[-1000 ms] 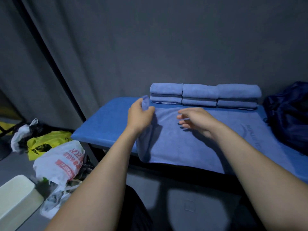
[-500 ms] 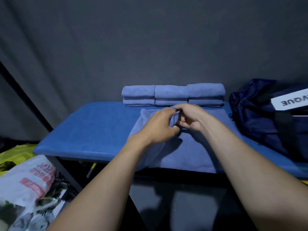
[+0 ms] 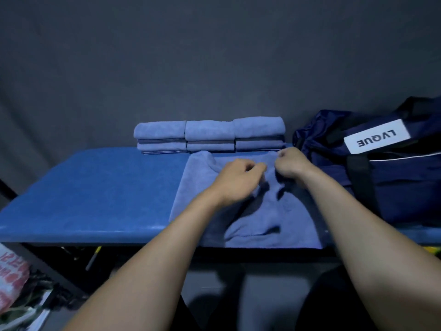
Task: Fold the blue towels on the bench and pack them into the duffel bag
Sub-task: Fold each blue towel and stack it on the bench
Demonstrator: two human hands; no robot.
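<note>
While both hands work one towel [image 3: 198, 185]:
Left hand [image 3: 236, 180]: pinching the towel.
Right hand [image 3: 290, 163]: pinching its far edge.
Folded stacks [image 3: 210, 136]: three.
Duffel bag [image 3: 393, 177]: one, label "LVQUE".
Bench [image 3: 95, 192]: one.

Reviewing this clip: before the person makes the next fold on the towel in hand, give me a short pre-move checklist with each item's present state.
1. Left hand grips the loose towel: ok, fingers curled into the cloth.
2. Right hand grips the same towel near its far edge: ok.
3. Towel lies flat for folding: not ok, it is bunched and wrinkled between the hands.
4. Towel fully on the bench: not ok, its near edge reaches the front lip.
5. Folded towel stacks stay out of the way: ok, they sit behind the towel by the wall.
6. Duffel bag open for packing: cannot tell.
</note>
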